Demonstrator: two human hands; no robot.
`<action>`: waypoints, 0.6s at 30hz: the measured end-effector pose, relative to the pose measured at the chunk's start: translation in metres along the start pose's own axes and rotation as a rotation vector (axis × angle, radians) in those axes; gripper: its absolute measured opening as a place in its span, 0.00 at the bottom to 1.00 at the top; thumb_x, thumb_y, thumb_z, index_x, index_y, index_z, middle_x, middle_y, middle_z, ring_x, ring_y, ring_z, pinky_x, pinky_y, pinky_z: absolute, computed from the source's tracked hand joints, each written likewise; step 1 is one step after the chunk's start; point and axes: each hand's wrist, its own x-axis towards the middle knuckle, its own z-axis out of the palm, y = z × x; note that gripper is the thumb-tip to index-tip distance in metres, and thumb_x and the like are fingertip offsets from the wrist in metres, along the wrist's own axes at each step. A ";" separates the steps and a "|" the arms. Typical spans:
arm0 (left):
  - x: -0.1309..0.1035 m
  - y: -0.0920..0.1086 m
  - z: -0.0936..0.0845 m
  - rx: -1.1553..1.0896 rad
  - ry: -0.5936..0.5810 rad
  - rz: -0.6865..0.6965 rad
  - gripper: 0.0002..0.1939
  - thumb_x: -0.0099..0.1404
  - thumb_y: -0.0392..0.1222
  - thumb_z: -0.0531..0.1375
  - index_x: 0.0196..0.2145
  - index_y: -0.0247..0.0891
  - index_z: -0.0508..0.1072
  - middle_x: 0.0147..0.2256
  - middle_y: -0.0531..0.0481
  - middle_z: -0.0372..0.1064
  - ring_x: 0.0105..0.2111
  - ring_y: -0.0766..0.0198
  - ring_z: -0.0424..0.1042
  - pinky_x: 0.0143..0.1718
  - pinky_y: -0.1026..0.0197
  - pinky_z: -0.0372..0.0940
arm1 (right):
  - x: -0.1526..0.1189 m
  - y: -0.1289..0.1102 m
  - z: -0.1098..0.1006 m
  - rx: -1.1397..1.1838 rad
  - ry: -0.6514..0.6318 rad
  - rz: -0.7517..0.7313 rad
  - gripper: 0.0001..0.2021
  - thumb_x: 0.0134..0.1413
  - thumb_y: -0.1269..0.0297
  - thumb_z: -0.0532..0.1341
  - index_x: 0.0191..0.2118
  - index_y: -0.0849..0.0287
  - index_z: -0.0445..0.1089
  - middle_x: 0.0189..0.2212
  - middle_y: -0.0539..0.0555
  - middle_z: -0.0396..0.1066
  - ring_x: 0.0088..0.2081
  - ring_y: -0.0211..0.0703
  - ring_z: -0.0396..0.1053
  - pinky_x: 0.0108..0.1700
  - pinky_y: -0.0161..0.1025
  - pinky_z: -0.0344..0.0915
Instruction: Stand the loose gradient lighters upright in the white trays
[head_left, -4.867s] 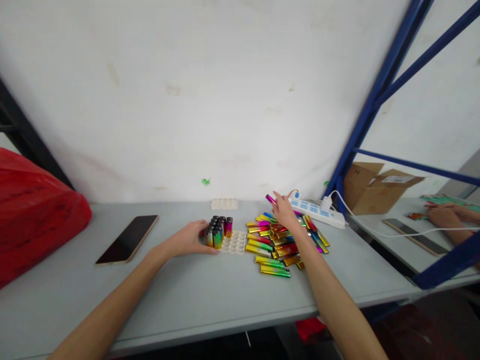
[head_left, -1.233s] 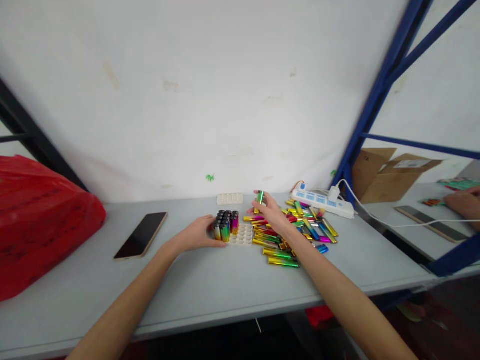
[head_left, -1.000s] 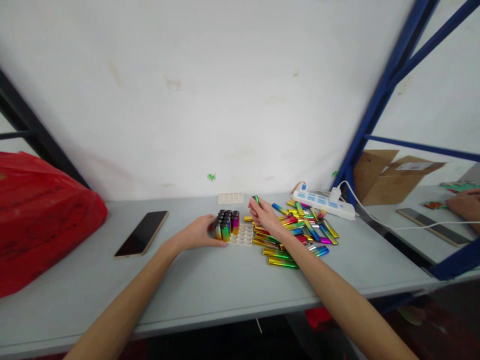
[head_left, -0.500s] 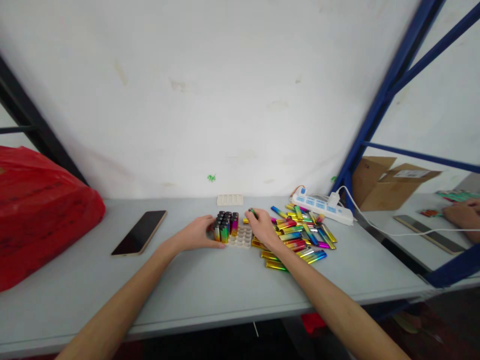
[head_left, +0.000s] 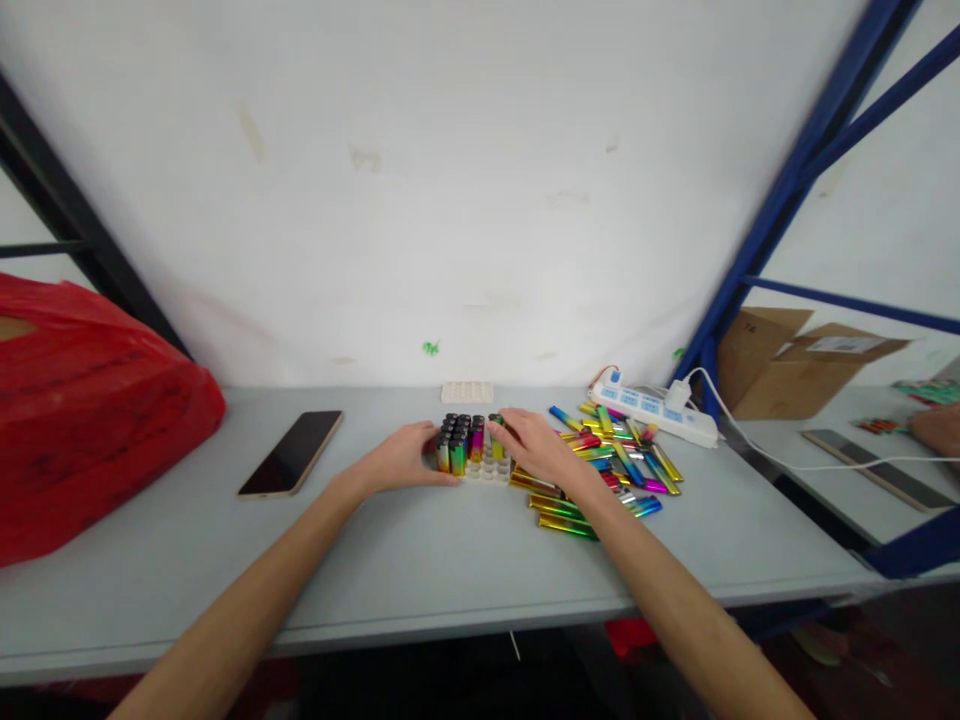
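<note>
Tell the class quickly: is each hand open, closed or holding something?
Left hand: curved around the standing lighters; whether it grips them cannot be told.
Right hand: closed on an upright lighter at the tray.

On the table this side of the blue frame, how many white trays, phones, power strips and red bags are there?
White trays: 2 (one at the back, one with lighters standing in it)
Phones: 1
Power strips: 1
Red bags: 1
Total: 5
</note>
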 end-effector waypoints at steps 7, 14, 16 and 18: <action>-0.001 0.003 -0.002 -0.025 0.002 -0.001 0.32 0.47 0.69 0.70 0.37 0.39 0.77 0.35 0.46 0.77 0.37 0.50 0.75 0.39 0.56 0.66 | -0.003 -0.001 0.005 0.132 -0.164 0.044 0.20 0.73 0.51 0.55 0.33 0.59 0.70 0.26 0.52 0.74 0.27 0.39 0.67 0.33 0.35 0.55; -0.002 0.005 -0.003 -0.008 -0.007 -0.032 0.32 0.47 0.69 0.70 0.37 0.39 0.76 0.36 0.45 0.77 0.36 0.50 0.74 0.36 0.56 0.65 | 0.001 -0.011 0.012 -0.049 -0.205 0.011 0.18 0.72 0.51 0.57 0.41 0.61 0.73 0.36 0.59 0.78 0.36 0.45 0.73 0.39 0.37 0.59; -0.002 0.006 -0.004 0.006 -0.016 -0.039 0.32 0.47 0.69 0.70 0.36 0.38 0.75 0.36 0.45 0.76 0.35 0.50 0.74 0.36 0.56 0.64 | 0.001 -0.013 0.013 -0.108 -0.222 0.029 0.17 0.73 0.52 0.55 0.46 0.62 0.72 0.39 0.62 0.78 0.38 0.47 0.75 0.40 0.38 0.60; -0.002 0.007 -0.004 0.023 -0.019 -0.047 0.32 0.47 0.70 0.69 0.35 0.38 0.74 0.35 0.45 0.76 0.35 0.50 0.73 0.35 0.56 0.64 | 0.001 -0.013 0.012 -0.138 -0.258 0.021 0.16 0.73 0.53 0.55 0.49 0.62 0.72 0.41 0.62 0.79 0.39 0.49 0.76 0.40 0.38 0.61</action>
